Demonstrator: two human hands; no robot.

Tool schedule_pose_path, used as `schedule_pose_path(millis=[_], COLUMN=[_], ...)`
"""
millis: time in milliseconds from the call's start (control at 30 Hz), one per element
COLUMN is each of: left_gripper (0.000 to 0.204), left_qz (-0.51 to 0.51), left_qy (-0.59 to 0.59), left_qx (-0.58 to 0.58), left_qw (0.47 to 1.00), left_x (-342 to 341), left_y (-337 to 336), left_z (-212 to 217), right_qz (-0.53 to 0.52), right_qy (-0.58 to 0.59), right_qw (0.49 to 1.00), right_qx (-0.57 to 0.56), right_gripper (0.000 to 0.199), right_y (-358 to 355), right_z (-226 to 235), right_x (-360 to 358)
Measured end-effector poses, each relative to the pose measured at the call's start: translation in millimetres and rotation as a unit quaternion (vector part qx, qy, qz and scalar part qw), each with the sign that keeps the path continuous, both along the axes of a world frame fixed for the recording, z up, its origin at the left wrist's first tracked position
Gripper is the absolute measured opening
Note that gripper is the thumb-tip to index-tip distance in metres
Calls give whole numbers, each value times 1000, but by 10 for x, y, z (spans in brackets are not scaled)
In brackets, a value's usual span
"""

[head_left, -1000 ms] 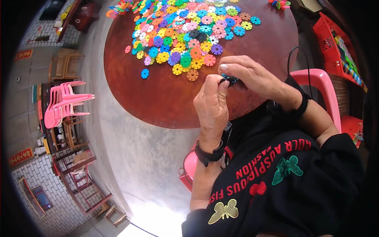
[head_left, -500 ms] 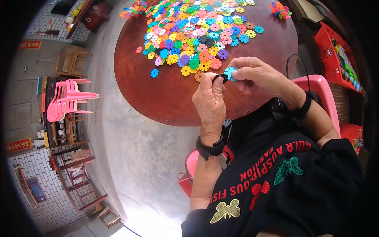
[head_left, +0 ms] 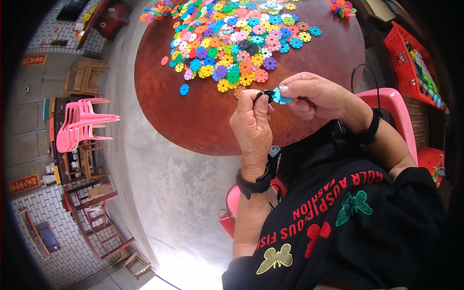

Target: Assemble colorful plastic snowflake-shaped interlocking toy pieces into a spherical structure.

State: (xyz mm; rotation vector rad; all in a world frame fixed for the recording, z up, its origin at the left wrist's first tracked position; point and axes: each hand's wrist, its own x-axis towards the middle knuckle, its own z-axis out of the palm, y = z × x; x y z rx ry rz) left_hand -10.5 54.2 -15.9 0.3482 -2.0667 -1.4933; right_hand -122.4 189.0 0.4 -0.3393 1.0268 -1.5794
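Observation:
Over the near edge of the round table, my left hand [head_left: 252, 123] pinches a black snowflake disc [head_left: 268, 93] between thumb and fingers. My right hand [head_left: 316, 96] grips a light-blue snowflake disc [head_left: 281, 96] by its right side. The two discs touch at their rims; whether their slots are engaged, I cannot tell. Fingers cover part of both. Just beyond my hands, a wide heap of flat notched discs [head_left: 233, 76] in many colours covers the table's middle. A single blue disc [head_left: 184, 90] lies apart at the heap's left.
The dark red round table [head_left: 164, 116] stands before me. Assembled disc flowers sit on it at the far left [head_left: 155, 11] and far right [head_left: 342, 8]. A red basket [head_left: 403, 58] is at the right, near a pink chair [head_left: 398, 108]. Stacked pink chairs [head_left: 79, 125] stand left.
The light-blue disc has tilted and sits against the black one. Both hands stay close together, with only a slight shift. The whole view has moved a little.

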Motion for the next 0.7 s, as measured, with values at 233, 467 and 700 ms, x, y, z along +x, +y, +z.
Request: schedule_pose_path(millis=[233, 467, 700], left_gripper=[15, 20, 14], left_qz=[15, 45, -64], left_qy=[5, 68, 54], left_qx=[-30, 131, 124], left_qw=[999, 988, 989], left_x=[1, 63, 47], left_y=[-14, -303, -87], left_z=[14, 23, 56], right_qz=[-14, -18, -31], right_qy=[52, 54, 95], right_qw=[999, 998, 995], right_qx=[-2, -30, -14], right_gripper=[22, 19, 24], right_y=[-30, 202, 90], right_z=[14, 299, 231], right_x=[42, 6, 93])
